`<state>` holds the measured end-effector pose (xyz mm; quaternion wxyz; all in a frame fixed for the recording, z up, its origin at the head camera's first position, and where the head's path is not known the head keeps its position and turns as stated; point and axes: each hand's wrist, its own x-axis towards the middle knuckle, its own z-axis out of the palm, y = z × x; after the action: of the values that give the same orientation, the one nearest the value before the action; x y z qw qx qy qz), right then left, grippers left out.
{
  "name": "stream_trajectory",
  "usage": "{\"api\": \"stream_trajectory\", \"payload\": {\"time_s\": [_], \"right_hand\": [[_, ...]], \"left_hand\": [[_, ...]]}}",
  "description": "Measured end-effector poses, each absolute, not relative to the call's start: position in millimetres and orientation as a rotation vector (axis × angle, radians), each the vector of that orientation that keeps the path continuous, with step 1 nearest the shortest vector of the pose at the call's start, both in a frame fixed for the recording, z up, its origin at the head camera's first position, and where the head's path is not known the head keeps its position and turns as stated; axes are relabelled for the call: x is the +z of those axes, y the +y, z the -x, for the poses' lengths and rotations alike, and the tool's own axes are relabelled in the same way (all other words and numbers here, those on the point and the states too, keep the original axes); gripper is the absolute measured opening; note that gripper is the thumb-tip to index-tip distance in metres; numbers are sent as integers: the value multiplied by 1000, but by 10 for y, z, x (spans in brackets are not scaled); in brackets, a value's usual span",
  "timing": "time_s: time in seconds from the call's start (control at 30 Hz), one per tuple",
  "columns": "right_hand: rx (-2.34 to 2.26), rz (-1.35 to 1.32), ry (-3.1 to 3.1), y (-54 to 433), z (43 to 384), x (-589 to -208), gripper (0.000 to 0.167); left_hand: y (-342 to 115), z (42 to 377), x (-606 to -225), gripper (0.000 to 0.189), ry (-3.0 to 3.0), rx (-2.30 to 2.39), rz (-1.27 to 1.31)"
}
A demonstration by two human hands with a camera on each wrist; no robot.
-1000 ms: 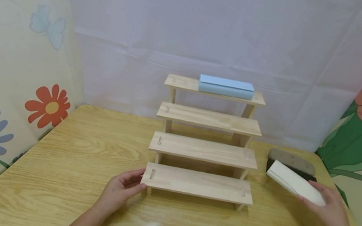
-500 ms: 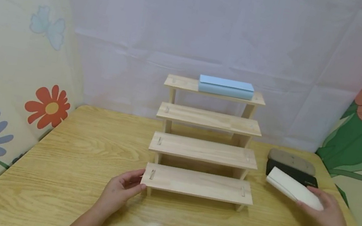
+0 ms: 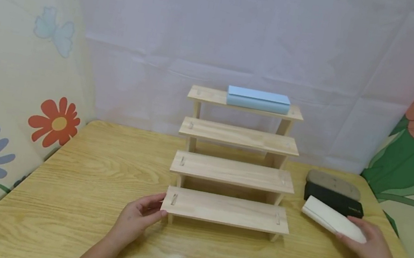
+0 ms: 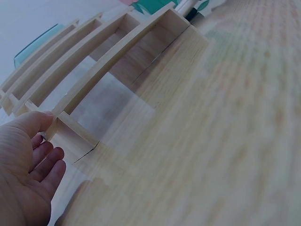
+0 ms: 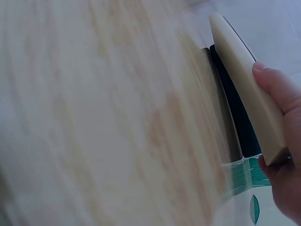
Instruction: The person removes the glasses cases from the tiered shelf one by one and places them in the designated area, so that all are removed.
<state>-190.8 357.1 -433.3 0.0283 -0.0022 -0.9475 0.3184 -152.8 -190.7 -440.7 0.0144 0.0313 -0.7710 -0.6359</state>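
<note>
A stepped wooden display rack [image 3: 227,210] stands mid-table. My left hand [image 3: 136,220] grips the left end of its lowest shelf. In the left wrist view that hand's thumb [image 4: 40,121] lies on the shelf's corner, the other fingers below it. My right hand [image 3: 369,250] holds a white glasses case [image 3: 333,219] by its right end, thumb on the near side. In the right wrist view the white case [image 5: 249,89] is close beside a black case. Whether it touches the table, I cannot tell. A light blue glasses case [image 3: 258,100] lies on the top shelf, right of centre.
Behind the white case lie a black case [image 3: 332,200] and a grey-brown case [image 3: 333,184], side by side. A wood-grain table [image 3: 102,166] carries everything. Pale cloth [image 3: 158,25] hangs at the back, with flower-printed panels at both sides.
My right hand has lowered the white case toward me and slightly left, uncovering more of the black case. The left hand and the rack have stayed in place.
</note>
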Motion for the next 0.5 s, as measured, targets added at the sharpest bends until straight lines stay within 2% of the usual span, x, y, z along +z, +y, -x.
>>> {"api": "stream_trajectory", "payload": {"time_s": [0.5], "right_hand": [[980,18,-3009,3610,1953,-4368,81]], "left_hand": [[-1918,1529,-4421,45,-2428,-1933,-83]]}}
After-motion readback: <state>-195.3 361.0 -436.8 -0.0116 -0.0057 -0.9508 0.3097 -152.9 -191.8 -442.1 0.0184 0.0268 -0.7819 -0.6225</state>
